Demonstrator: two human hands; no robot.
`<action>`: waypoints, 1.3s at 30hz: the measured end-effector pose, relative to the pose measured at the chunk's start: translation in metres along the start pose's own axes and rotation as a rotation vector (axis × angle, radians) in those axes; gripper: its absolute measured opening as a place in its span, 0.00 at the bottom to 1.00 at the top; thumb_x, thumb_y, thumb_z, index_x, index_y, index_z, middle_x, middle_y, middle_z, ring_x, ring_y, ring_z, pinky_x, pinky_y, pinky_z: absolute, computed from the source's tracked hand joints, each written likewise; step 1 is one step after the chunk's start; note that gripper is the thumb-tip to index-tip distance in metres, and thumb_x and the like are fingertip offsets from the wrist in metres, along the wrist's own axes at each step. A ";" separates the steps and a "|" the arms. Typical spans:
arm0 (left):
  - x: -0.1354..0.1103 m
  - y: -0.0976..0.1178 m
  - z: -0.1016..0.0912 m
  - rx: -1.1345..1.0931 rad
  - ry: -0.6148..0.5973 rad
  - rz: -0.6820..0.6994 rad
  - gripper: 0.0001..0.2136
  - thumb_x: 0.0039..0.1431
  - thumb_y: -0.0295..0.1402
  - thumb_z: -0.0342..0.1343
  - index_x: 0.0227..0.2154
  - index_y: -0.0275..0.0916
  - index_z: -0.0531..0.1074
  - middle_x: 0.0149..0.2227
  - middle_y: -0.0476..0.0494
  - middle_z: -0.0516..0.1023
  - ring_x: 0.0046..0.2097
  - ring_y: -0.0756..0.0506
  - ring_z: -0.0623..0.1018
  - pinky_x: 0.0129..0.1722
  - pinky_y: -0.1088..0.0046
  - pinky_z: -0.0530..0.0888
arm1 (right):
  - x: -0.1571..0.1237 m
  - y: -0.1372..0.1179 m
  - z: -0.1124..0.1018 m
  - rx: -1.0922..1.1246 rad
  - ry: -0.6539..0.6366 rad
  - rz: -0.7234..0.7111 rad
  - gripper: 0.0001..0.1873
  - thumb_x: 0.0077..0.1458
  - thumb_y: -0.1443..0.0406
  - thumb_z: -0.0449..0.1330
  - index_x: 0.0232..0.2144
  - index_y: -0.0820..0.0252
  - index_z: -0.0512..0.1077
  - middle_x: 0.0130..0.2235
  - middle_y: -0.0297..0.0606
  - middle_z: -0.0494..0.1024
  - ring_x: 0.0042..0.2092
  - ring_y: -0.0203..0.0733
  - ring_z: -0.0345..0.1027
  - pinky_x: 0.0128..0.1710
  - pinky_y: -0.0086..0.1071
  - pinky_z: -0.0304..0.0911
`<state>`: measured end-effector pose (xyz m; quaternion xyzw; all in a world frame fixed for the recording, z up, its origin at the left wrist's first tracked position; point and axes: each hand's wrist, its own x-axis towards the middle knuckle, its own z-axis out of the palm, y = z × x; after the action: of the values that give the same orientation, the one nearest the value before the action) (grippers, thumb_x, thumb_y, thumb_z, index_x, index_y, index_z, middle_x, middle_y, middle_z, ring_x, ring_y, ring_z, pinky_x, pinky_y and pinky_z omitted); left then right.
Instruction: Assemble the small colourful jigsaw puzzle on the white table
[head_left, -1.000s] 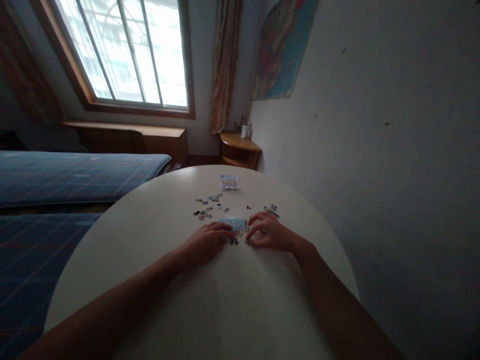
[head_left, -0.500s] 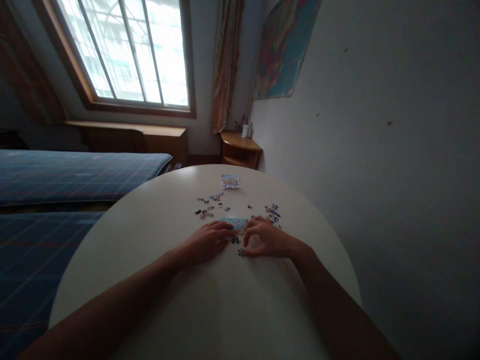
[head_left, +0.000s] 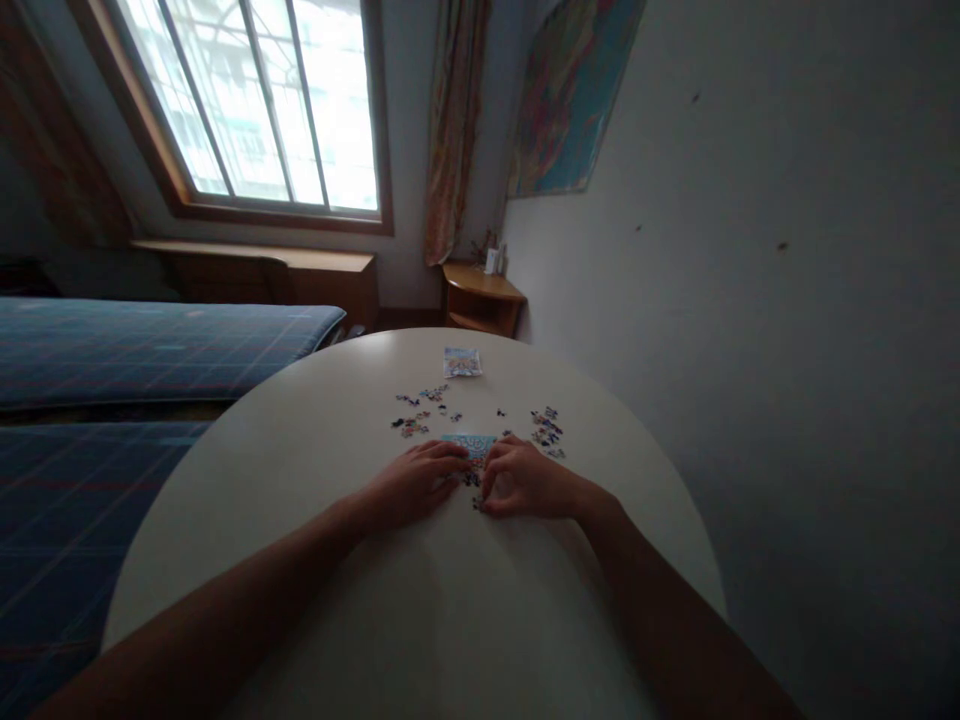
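A partly joined jigsaw patch, blue on top, lies on the round white table. My left hand lies flat beside it, fingers stretched out and touching its left edge. My right hand is curled, thumb and fingertips pinched on a small puzzle piece at the patch's lower right edge. Loose pieces are scattered behind the left hand, and another cluster of pieces lies behind the right hand.
A small picture card lies near the table's far edge. Blue plaid beds stand on the left, a wooden corner shelf beyond the table, a window behind, and a grey wall close on the right.
My right hand has slid left and nearer to me, closing up against the joined patch with its fingers more curled. The left hand has stayed put.
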<state>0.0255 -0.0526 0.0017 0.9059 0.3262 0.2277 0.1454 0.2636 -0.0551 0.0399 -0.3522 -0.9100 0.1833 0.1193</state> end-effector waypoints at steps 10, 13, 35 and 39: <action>0.000 -0.003 0.002 0.011 0.009 0.025 0.14 0.66 0.30 0.51 0.52 0.47 0.73 0.57 0.44 0.73 0.58 0.43 0.72 0.60 0.59 0.67 | 0.004 0.005 0.009 -0.003 0.122 -0.020 0.07 0.46 0.62 0.72 0.30 0.53 0.79 0.39 0.36 0.78 0.48 0.44 0.68 0.54 0.41 0.54; 0.000 -0.004 0.003 0.014 0.009 0.031 0.15 0.66 0.30 0.51 0.52 0.47 0.73 0.56 0.44 0.73 0.58 0.43 0.71 0.60 0.60 0.67 | 0.004 0.006 0.009 0.002 0.132 -0.023 0.07 0.47 0.62 0.71 0.31 0.53 0.79 0.40 0.36 0.78 0.49 0.45 0.68 0.54 0.41 0.54; 0.000 -0.004 0.002 0.011 -0.007 0.024 0.16 0.65 0.29 0.51 0.53 0.48 0.72 0.57 0.45 0.73 0.58 0.43 0.71 0.60 0.61 0.67 | 0.004 0.004 0.008 0.005 0.131 -0.055 0.07 0.49 0.64 0.70 0.33 0.56 0.78 0.39 0.39 0.76 0.45 0.44 0.68 0.49 0.38 0.61; 0.000 -0.004 0.003 0.007 -0.001 0.020 0.15 0.65 0.29 0.51 0.52 0.47 0.74 0.57 0.45 0.73 0.58 0.43 0.71 0.60 0.62 0.67 | 0.004 0.006 0.010 0.045 0.121 -0.089 0.06 0.51 0.65 0.68 0.34 0.55 0.79 0.40 0.38 0.77 0.44 0.41 0.70 0.49 0.36 0.61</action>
<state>0.0247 -0.0498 -0.0024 0.9097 0.3181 0.2275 0.1399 0.2606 -0.0507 0.0287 -0.3192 -0.9115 0.1765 0.1900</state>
